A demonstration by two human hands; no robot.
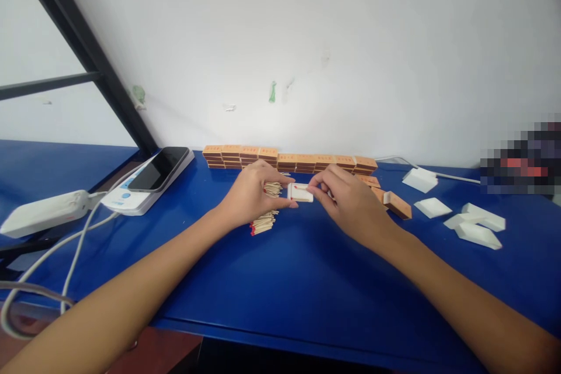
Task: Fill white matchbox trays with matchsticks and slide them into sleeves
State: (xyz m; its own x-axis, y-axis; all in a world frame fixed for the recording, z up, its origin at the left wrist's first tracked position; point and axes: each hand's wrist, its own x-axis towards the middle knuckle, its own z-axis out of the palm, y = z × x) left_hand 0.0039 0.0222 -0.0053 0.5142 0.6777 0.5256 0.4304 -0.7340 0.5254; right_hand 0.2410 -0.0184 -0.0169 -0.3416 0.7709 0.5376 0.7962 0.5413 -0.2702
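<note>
Now my left hand (252, 191) grips the tray (302, 196); my right hand (350, 201) pinches a match (300, 189), best laid flat.

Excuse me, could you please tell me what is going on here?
Someone is handling a small white tray over a blue table. The left hand holds one end; the right hand has its fingertips at the other, where a red match tip shows; the exact grip is too small to tell. Loose matches lie by the left hand, orange boxes stand stacked along the wall, and more trays lie to the right.
</note>
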